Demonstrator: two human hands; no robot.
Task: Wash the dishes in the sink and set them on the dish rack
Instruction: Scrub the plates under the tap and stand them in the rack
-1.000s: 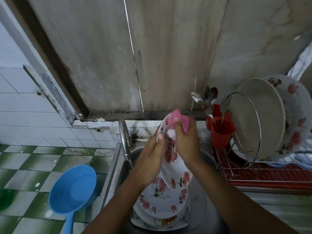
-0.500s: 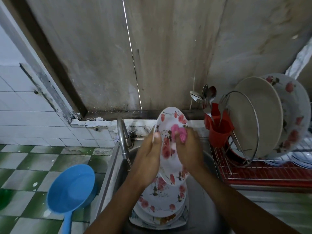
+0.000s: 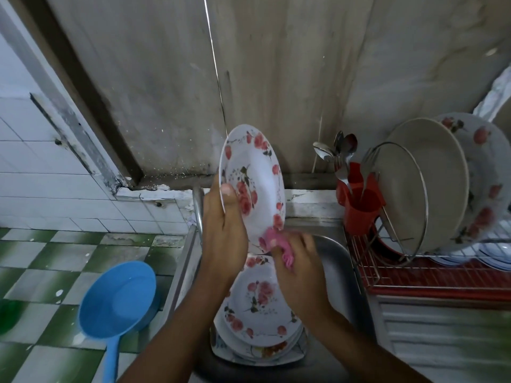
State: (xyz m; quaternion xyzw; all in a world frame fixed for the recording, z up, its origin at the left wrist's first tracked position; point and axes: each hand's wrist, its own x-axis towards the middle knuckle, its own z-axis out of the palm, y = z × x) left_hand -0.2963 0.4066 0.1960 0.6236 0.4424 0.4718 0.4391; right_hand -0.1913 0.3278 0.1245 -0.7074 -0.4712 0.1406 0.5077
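Head view: scrubbing step. left hand (image 3: 224, 230) grips flowered plate (image 3: 254, 172) by its left rim, held on edge above sink (image 3: 334, 261); right hand (image 3: 298, 269) clenches pink sponge (image 3: 279, 246) against the lower rim. Plate white, red roses, glossy. Next probably a rinse, then across to dish rack (image 3: 442, 275); plate stack (image 3: 260, 308) waits below in sink

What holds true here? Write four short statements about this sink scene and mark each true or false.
1. The left hand holds a floral plate upright above the sink. True.
2. The right hand grips a blue sponge. False: it grips a pink sponge at the plate's lower edge.
3. A stack of plates lies in the sink. True.
4. The red cutlery holder is empty. False: spoons and forks stand in it.
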